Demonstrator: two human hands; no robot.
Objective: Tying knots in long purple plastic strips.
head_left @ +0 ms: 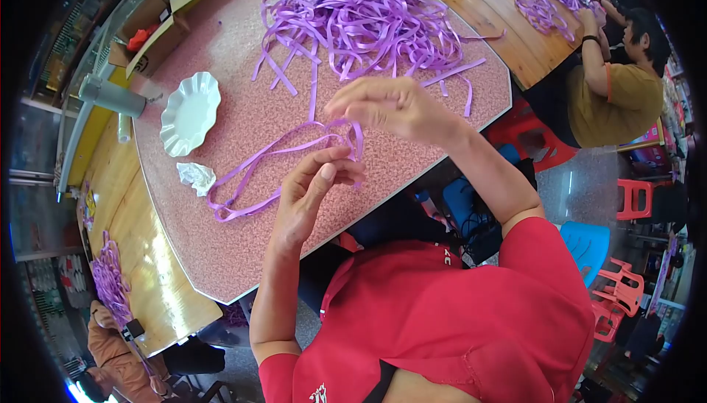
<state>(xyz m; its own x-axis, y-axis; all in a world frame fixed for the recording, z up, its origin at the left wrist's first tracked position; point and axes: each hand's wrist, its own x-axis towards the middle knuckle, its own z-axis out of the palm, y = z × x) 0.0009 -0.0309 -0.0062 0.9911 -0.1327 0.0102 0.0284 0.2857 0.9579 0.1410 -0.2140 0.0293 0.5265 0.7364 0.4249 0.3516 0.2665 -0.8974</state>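
A narrow purple ribbon trails in long loops over the pink speckled table, and part of it rises between my hands. My left hand has its fingers curled round the ribbon near the table's front edge. Just above and to the right, my right hand bends over with thumb and fingers together on the same ribbon; its fingertips are slightly blurred. Beyond both hands lies a big tangled heap of purple ribbons, with several loose ends hanging toward me.
On the pink table are a white scalloped dish, a crumpled tissue, a grey cylinder and an open cardboard box. Two co-workers, a person in mustard and one in orange-brown, sit by other ribbon piles.
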